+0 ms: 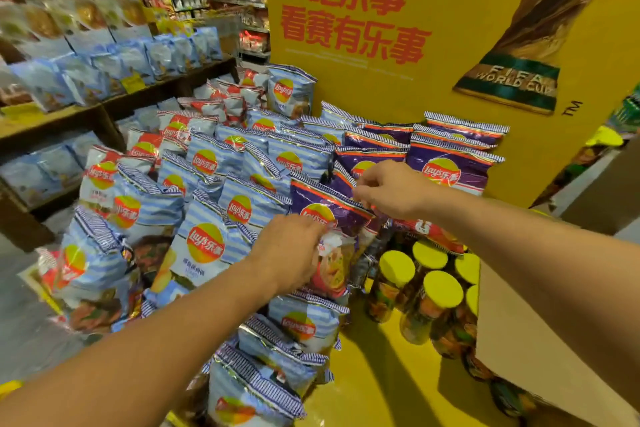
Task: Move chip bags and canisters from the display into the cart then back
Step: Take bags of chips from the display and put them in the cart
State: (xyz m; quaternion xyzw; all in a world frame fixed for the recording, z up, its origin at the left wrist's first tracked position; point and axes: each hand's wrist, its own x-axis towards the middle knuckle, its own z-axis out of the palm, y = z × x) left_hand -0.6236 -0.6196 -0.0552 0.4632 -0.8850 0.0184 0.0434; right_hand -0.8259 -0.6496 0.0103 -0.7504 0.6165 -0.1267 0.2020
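Note:
A purple chip bag (329,215) stands at the front of the yellow display (381,367), among several blue-striped chip bags (204,246) and more purple bags (450,166) behind. My left hand (291,250) grips the purple bag's left side at mid-height. My right hand (391,189) pinches its upper right edge. Several canisters with yellow lids (441,288) stand on the display floor to the right, below my right forearm. No cart is in view.
A tall yellow promotional board (398,87) with red lettering rises behind the bags. Wooden shelves (69,114) with blue snack packs run along the left. A plain cardboard panel (540,333) borders the canisters on the right. Grey floor lies at lower left.

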